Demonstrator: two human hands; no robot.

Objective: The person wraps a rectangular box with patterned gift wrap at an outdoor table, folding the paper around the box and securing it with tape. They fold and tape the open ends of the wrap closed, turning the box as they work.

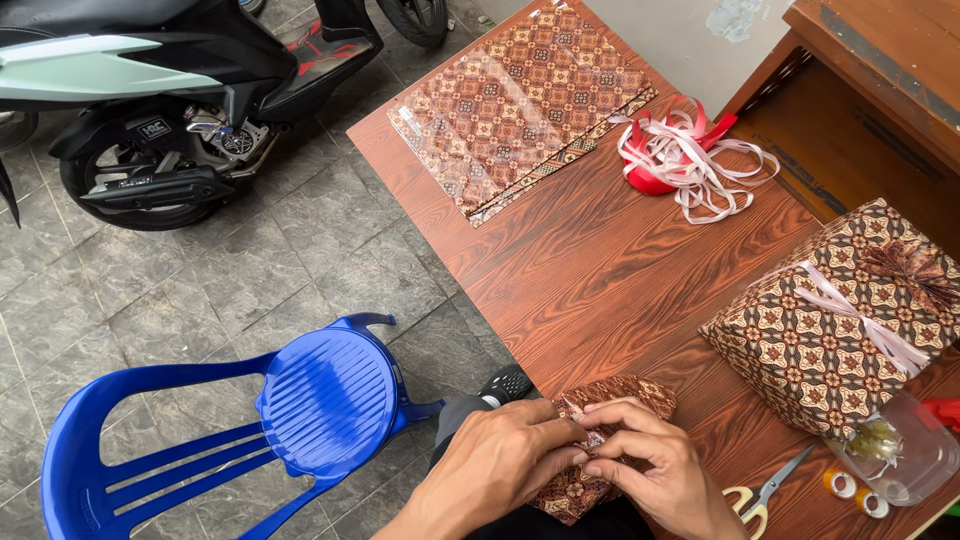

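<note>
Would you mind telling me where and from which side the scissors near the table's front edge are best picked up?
Take the scissors by the yellow handle loops, which point toward the person at the table's front edge. Coming from the near side with the right hand seems easiest, since the blades angle away toward the wrapped box.

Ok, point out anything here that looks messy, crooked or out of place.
The red and white ribbon lies in a loose tangle near the table's far edge rather than on a roll. The sheets of patterned wrapping paper overhang the far corner. Otherwise nothing stands out: the wrapped box looks neat and both hands fold patterned paper.
</note>
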